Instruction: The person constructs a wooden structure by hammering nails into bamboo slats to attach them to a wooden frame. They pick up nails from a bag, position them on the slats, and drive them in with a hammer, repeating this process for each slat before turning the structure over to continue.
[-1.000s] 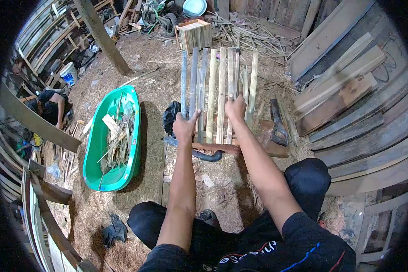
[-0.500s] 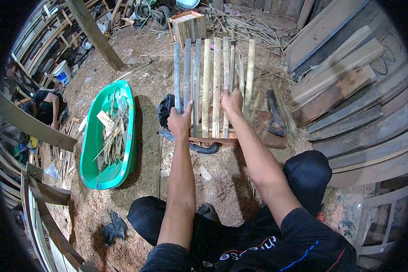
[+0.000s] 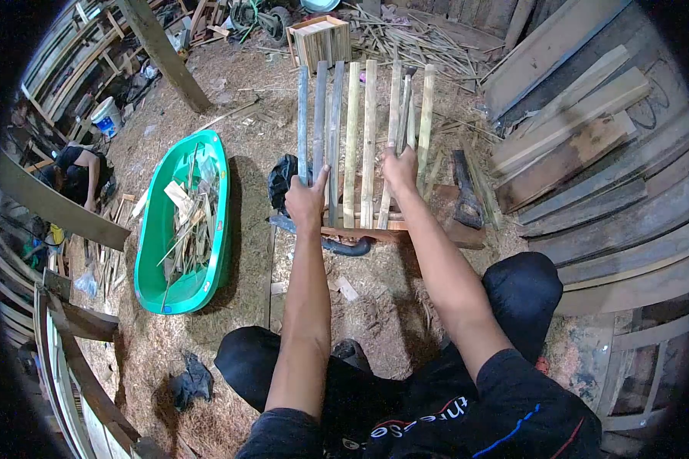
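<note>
Several narrow wooden slats (image 3: 370, 115) lie side by side in a row in front of me, some pale and some grey, their near ends over a reddish-brown board (image 3: 463, 234). My left hand (image 3: 306, 200) is closed round the lower part of the grey slats (image 3: 303, 115) at the row's left side, its thumb pointing up along them. Farther right, my right hand (image 3: 400, 168) is wrapped round a pale slat (image 3: 394, 99), which leans a little to the right. Behind that slat shows a thin dark-topped stick (image 3: 408, 76), partly hidden.
A green plastic tub (image 3: 147, 252) with wood scraps stands at left. A dark wide-ended tool (image 3: 467, 195) lies right of the slats, and a black curved piece (image 3: 352, 248) lies below them. Behind is a slatted wooden crate (image 3: 321, 50). Another person (image 3: 80, 172) crouches far left. Planks (image 3: 574, 145) lean at right.
My right hand has moved slightly right and up, and the slat in it has shifted right at its top. The left hand stays almost in place on the grey slats.
</note>
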